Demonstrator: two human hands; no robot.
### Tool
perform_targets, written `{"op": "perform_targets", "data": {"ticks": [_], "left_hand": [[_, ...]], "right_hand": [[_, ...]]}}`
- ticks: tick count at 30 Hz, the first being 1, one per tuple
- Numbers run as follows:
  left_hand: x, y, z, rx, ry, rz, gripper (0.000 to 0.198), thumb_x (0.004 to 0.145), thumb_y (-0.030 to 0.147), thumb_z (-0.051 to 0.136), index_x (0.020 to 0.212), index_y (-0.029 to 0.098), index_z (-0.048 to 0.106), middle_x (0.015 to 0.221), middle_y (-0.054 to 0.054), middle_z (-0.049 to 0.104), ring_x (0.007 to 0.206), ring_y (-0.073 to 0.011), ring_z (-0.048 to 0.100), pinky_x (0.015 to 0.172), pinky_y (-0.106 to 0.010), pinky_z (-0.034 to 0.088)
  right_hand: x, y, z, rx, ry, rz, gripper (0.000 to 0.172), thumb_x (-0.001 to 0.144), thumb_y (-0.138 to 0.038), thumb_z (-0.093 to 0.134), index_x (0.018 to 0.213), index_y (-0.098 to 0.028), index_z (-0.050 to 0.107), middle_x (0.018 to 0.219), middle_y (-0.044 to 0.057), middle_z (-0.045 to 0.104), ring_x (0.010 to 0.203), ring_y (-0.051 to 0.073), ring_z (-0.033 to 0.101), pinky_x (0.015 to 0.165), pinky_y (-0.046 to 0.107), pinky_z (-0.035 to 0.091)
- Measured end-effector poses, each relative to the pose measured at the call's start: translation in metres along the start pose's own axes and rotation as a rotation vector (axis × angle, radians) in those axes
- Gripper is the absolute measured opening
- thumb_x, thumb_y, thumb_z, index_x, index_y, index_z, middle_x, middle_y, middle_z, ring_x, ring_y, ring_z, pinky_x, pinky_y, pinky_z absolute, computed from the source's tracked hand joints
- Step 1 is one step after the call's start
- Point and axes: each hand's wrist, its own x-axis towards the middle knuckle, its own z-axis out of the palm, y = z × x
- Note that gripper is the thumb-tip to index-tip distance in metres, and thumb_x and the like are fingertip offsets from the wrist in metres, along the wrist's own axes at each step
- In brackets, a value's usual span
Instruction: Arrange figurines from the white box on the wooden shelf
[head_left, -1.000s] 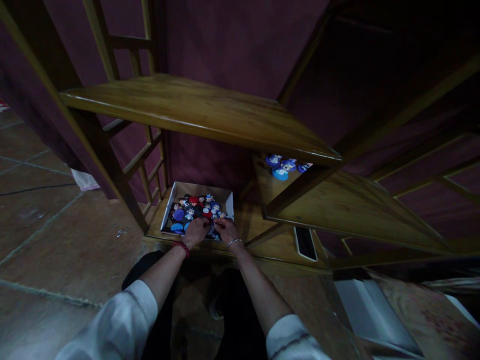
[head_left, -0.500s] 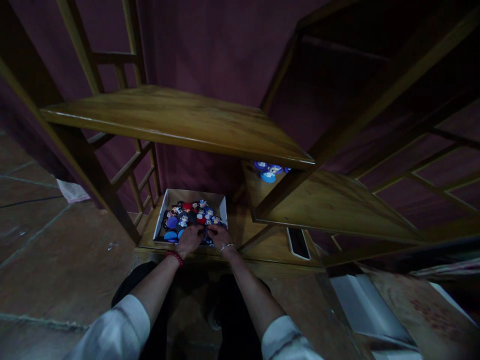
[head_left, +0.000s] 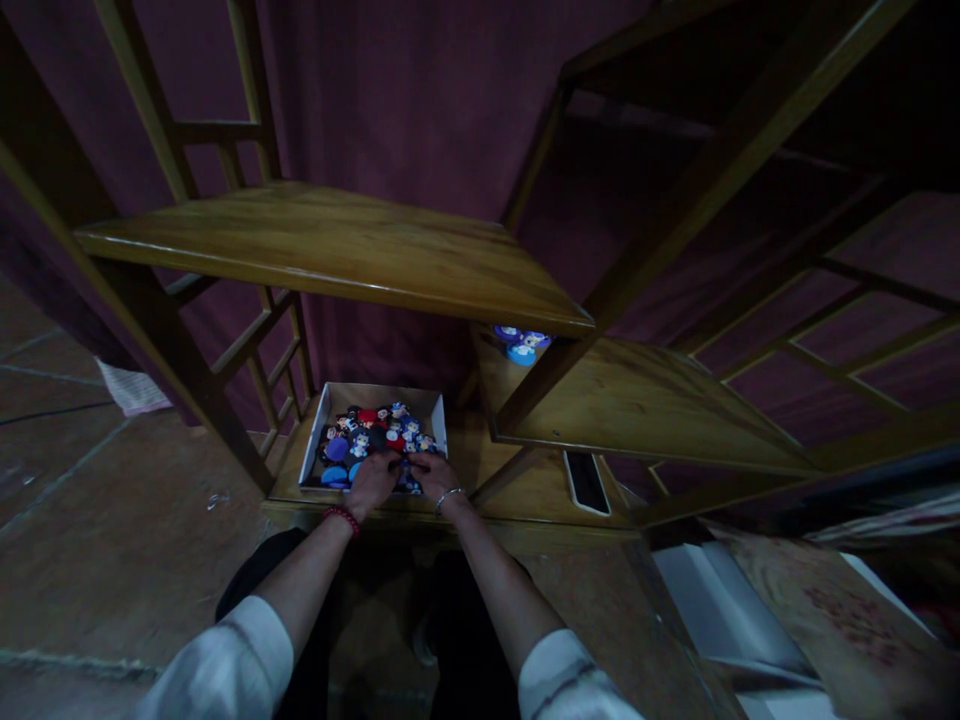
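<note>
A shallow white box (head_left: pixel 306 462) on the bottom wooden shelf holds several small figures and round blue and purple pieces (head_left: pixel 337 449). My left hand (head_left: pixel 374 480), with a red beaded bracelet, is over the box's front edge, fingers bent together. Close beside it, my right hand (head_left: pixel 431 474), with a silver bracelet, has its fingers pinched inward. The fingertips of both hands nearly meet over the front of the box. Whatever they grip is too small and dark to make out.
The upper shelf (head_left: pixel 330 245) overhangs the box. Several purple and blue figures (head_left: pixel 522 345) stand on the middle shelf (head_left: pixel 660 400) at the right. A phone (head_left: pixel 586 482) lies on the bottom shelf. Slanted posts frame the shelves. White boxes (head_left: pixel 727 605) are at the lower right.
The view has shifted slightly, so the shelves and phone appear further left. Both hands stay close together over the box, with little change in their pose.
</note>
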Motion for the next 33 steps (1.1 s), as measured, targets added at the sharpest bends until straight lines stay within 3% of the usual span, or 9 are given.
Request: {"op": "perform_targets", "data": {"ticks": [15,24,33], "left_hand": [[0.003,-0.004,-0.002,0.046,0.053,-0.028,0.024,0.077,0.022,0.047,0.098,0.021,0.058,0.099,-0.002,0.063,0.092,-0.0132,0.056,0.08,-0.021,0.039],[0.003,-0.01,-0.007,0.052,0.094,-0.025,0.025,0.077,0.027,0.046,0.099,0.021,0.058,0.1,-0.003,0.063,0.092,-0.0152,0.057,0.079,-0.023,0.04],[0.003,-0.015,-0.013,-0.072,0.102,-0.056,0.028,0.078,0.024,0.045,0.102,0.019,0.059,0.094,-0.004,0.064,0.086,-0.0146,0.058,0.076,-0.023,0.043]], "right_hand": [[0.011,0.015,-0.004,-0.004,0.07,-0.003,0.026,0.069,-0.017,0.046,0.086,-0.022,0.066,0.079,-0.001,0.066,0.076,0.014,0.06,0.076,0.029,0.047],[0.011,0.012,-0.008,-0.059,-0.003,-0.001,0.025,0.07,-0.015,0.046,0.084,-0.019,0.065,0.077,0.0,0.065,0.075,0.013,0.06,0.075,0.027,0.047],[0.016,0.018,-0.004,-0.054,0.01,0.0,0.024,0.069,-0.016,0.047,0.085,-0.017,0.065,0.078,0.001,0.065,0.071,0.013,0.06,0.07,0.025,0.048]]}}
